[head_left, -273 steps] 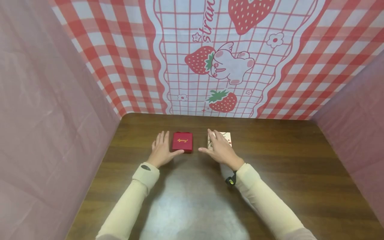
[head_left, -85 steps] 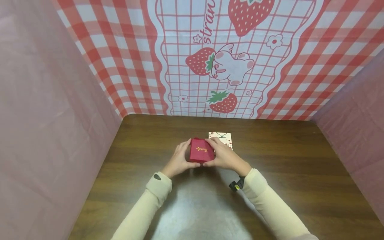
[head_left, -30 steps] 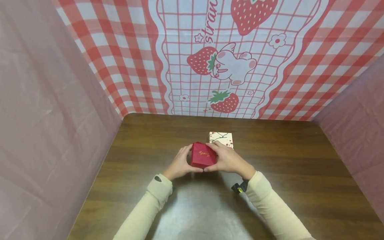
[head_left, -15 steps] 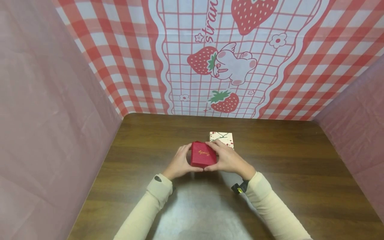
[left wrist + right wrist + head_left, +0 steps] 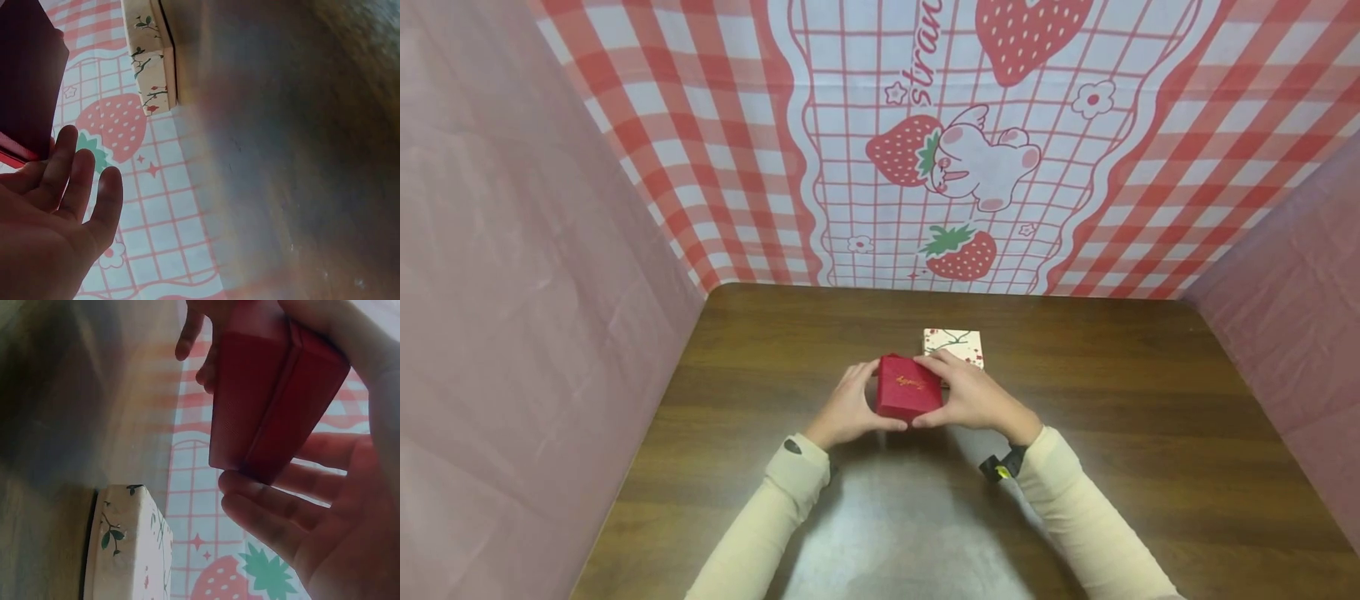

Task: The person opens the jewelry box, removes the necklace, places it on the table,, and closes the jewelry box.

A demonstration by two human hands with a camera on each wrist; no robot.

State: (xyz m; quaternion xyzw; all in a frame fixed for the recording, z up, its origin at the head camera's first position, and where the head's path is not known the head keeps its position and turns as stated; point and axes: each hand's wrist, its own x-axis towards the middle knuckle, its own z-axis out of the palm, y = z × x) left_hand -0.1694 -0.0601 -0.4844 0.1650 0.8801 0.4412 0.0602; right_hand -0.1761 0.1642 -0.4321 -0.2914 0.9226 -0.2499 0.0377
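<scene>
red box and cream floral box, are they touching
Apart. The right wrist view shows a gap between the red box and the cream floral box, with patterned cloth visible through it.

A brown table (image 5: 1157, 408) with a wood-grain top carried the scene, its darker and lighter streaks running from left to right. Its far left corner was rounded. A pale, whitish glare (image 5: 887, 508) spread over the near middle of the glossy surface, with soft dark shadows (image 5: 977, 508) on either side.

Directly on the wood, near the far edge and a little right of the middle, lay a cream box (image 5: 957, 340), flat, its printed top facing up. Green stems and small red flowers decorated it; the wrist views showed leafy sprigs on its sides too.
</scene>
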